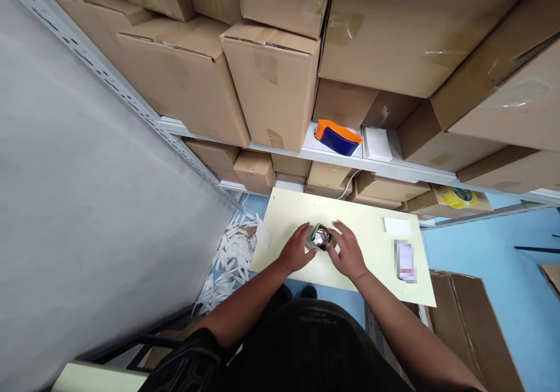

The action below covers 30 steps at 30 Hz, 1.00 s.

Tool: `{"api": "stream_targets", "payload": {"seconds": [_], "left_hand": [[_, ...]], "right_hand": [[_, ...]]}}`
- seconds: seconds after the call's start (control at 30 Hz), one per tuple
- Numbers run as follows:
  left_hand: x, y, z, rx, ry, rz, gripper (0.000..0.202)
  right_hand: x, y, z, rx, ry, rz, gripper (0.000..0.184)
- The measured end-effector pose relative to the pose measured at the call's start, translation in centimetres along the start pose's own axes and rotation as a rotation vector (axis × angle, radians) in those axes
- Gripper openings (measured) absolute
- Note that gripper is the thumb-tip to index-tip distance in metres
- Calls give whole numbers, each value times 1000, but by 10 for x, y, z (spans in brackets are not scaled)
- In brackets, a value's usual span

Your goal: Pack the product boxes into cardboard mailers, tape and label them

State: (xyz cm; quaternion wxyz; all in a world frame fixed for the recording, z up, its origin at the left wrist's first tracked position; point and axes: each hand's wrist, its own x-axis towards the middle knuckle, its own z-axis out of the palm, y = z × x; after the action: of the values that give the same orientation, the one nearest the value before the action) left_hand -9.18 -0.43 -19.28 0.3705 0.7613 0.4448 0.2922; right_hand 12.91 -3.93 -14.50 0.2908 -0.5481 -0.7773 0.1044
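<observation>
Item: small shiny object point(321, 237) | Place: tabletop point(363, 266) middle, nearer far edge | Hands: left hand point(296, 251) and right hand point(346, 252) gripped it together | Advice: steady two-sided grip looked best.

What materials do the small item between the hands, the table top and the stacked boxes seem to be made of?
Small item: seemingly glossy foil or plastic wrap, because it glints silver; uncertain.
Table top: probably matte laminated board, pale yellow, smooth and thin-edged.
Stacked boxes: brown corrugated cardboard, matte, with clear tape strips.
</observation>
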Motion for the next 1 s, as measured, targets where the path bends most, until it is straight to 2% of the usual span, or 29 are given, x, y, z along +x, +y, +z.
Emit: {"api": "stream_targets", "payload": {"seconds": [0.07,0.13,0.27,0.33,0.4,0.5,0.57,0.7,0.73,0.87,0.93,1.0], "left_hand": [[6,1,-6,3,-40,37,72],[11,1,-8,26,-92,80,60],[11,-1,-5,85,-154,162,42],[8,-1,-4,107,-141,158,37],[5,1,-5,106,-120,136,33],[4,4,-7,31,-101,60,37],[2,1,-5,-38,-85,-23,50],[-4,-20,12,-108,-65,-235,81],[-7,-26,18,-115,-88,-286,85],[-11,-43,38,-137,-187,-407,77],[-8,-46,41,-142,-180,-417,72],[-2,-49,37,-144,-153,-427,69]], "right_hand": [[-17,1,-3,42,160,206,33],[-35,2,0,103,161,322,26],[-46,-2,19,181,19,252,41],[-39,-5,29,161,32,232,46],[-30,-7,36,141,52,238,42],[-23,-5,40,145,45,254,37],[-26,-4,43,180,33,276,42],[-40,1,57,337,31,418,82],[-43,4,63,379,20,465,84],[-46,16,87,475,-104,579,55],[-39,21,96,481,-124,618,45],[-26,23,104,482,-124,652,43]]}}
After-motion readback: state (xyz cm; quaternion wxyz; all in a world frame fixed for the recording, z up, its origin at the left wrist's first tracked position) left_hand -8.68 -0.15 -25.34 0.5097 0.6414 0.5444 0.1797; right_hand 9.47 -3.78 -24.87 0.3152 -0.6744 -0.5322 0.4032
